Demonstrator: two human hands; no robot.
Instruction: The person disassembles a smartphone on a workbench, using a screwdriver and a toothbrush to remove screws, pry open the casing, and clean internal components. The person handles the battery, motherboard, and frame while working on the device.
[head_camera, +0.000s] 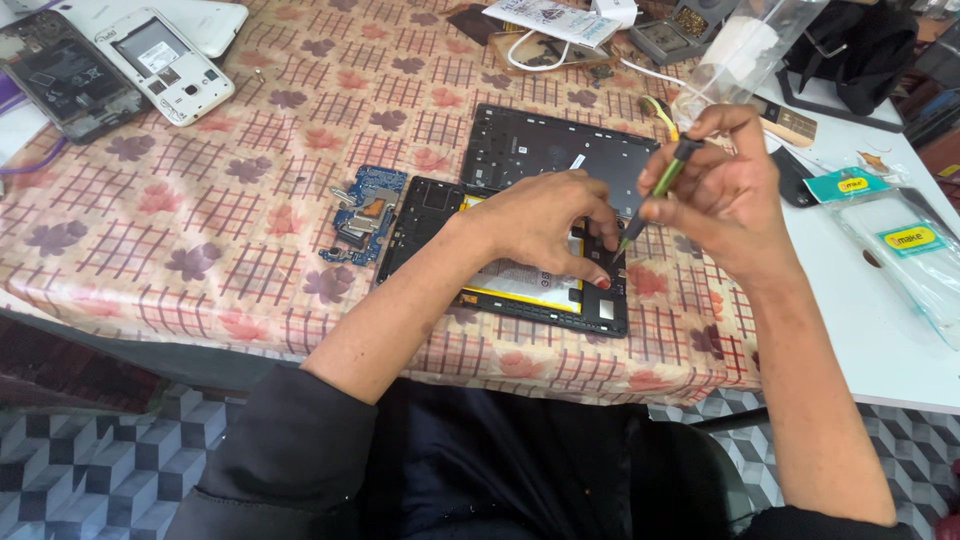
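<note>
In the head view, the person is working a screw in an opened tablet. The left hand is lying flat, fingers spread, pressing it down. The right hand is pinching a green screwdriver, tip meeting the frame's right edge beside the left fingertips; steady downward pressure seems needed next.

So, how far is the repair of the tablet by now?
Done: the tablet lies open, its back cover set behind it, and a blue circuit board lies beside it on the cloth. In hand: the left hand presses on the tablet while the right hand works a screwdriver at its right edge. Left: the battery is still inside; nothing is reassembled.
</note>
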